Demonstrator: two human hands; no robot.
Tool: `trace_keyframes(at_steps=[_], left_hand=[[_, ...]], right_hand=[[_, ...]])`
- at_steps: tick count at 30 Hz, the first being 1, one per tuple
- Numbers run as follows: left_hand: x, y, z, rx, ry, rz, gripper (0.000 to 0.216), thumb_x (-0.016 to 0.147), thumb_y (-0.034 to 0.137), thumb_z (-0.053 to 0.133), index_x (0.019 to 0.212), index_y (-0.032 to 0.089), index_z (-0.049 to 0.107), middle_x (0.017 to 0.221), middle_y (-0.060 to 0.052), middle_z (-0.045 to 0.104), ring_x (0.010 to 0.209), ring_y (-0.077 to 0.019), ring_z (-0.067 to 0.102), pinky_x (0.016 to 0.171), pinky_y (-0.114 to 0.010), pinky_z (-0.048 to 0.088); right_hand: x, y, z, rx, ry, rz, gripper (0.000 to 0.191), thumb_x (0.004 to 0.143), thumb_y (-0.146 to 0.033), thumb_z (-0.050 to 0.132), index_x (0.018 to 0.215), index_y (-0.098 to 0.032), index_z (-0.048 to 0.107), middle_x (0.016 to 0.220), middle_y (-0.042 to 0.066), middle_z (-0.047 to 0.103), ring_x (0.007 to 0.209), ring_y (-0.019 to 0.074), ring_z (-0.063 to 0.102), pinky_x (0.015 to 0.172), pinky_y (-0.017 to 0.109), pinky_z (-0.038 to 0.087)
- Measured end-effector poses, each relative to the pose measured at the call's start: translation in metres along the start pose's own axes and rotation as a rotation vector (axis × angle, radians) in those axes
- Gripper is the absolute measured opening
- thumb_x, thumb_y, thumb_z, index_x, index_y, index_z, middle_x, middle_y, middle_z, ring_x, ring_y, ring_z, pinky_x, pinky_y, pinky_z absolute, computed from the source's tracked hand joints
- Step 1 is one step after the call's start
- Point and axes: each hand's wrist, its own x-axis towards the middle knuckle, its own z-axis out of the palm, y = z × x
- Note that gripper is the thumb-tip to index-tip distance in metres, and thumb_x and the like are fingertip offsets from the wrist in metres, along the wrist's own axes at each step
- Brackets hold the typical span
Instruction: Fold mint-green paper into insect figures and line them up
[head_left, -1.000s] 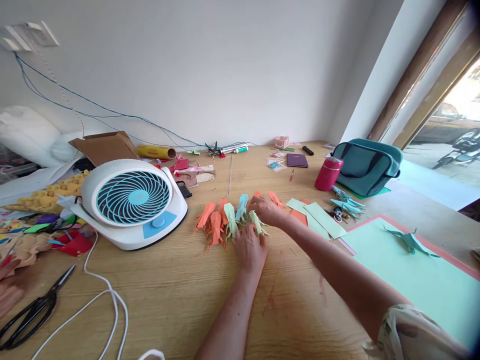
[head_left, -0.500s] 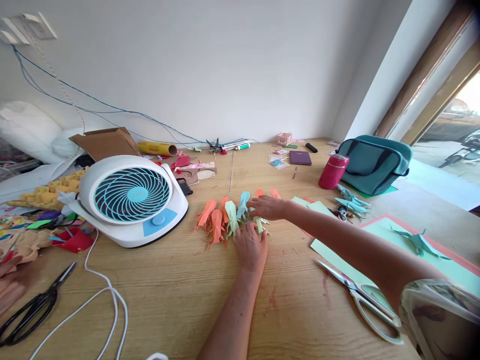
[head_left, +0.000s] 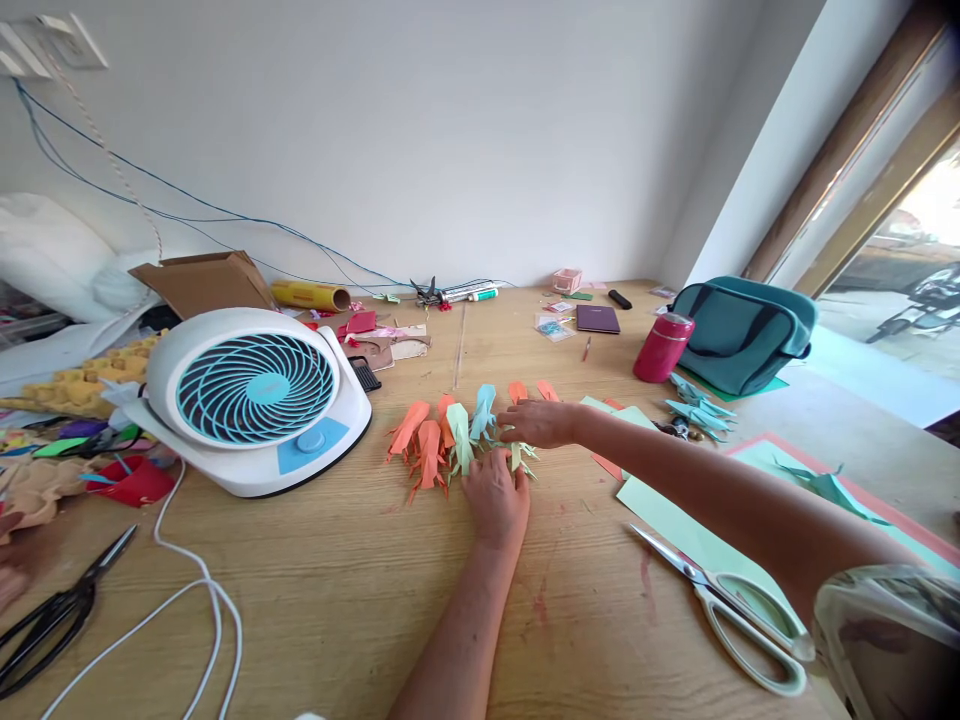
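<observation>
A cluster of small folded-paper insects with thin legs lies at mid-table: an orange insect (head_left: 429, 452), a pale green insect (head_left: 459, 432), a light blue insect (head_left: 484, 408) and others. My left hand (head_left: 495, 497) rests low at the front of the cluster, its fingers curled round a pale green folded-paper insect (head_left: 517, 458). Over the same piece from behind and to the right reaches my right hand (head_left: 541, 422), fingers bent down and close together. Both sets of fingertips are partly hidden. Two more orange insects (head_left: 546, 390) stick out behind my right hand.
A white fan (head_left: 255, 400) stands to the left, with black scissors (head_left: 67, 610) in front. At right lie white-handled scissors (head_left: 712, 590) on pale green paper (head_left: 660, 505), a red flask (head_left: 664, 348), a teal bag (head_left: 742, 335) and teal folded figures (head_left: 701, 410).
The view has shifted slightly. My hands stay at nearly the same place among the paper insects, with only small finger movement.
</observation>
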Motion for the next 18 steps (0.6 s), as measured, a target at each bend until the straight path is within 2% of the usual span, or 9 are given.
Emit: trace_keyframes(at_steps=[9, 15, 18], left_hand=[[-0.0008, -0.0020, 0.0031, 0.004, 0.002, 0.016, 0.013, 0.084, 0.022, 0.065, 0.096, 0.022, 0.060, 0.099, -0.006, 0.071, 0.093, -0.0292, 0.060, 0.073, -0.040, 0.041], [-0.0016, -0.0017, 0.0020, -0.003, 0.000, 0.020, 0.015, 0.084, 0.023, 0.064, 0.099, 0.022, 0.060, 0.100, -0.007, 0.071, 0.094, -0.0291, 0.059, 0.074, -0.040, 0.042], [-0.0020, -0.0017, 0.0017, -0.012, -0.002, 0.025, 0.016, 0.085, 0.023, 0.063, 0.100, 0.023, 0.060, 0.098, -0.007, 0.071, 0.094, -0.0296, 0.059, 0.075, -0.040, 0.042]], right_hand=[[-0.0022, 0.0006, 0.0074, 0.028, 0.049, -0.027, 0.026, 0.091, -0.004, 0.054, 0.110, -0.019, 0.065, 0.115, 0.012, 0.059, 0.088, 0.0205, 0.058, 0.074, 0.033, 0.043], [-0.0048, -0.0018, 0.0038, 0.037, 0.045, -0.026, 0.030, 0.091, -0.004, 0.054, 0.113, -0.020, 0.065, 0.120, 0.013, 0.058, 0.087, 0.0204, 0.058, 0.073, 0.032, 0.043], [-0.0050, -0.0040, 0.0021, 0.055, 0.046, -0.019, 0.031, 0.091, -0.003, 0.051, 0.112, -0.021, 0.065, 0.116, 0.011, 0.060, 0.089, 0.0207, 0.058, 0.073, 0.032, 0.043]])
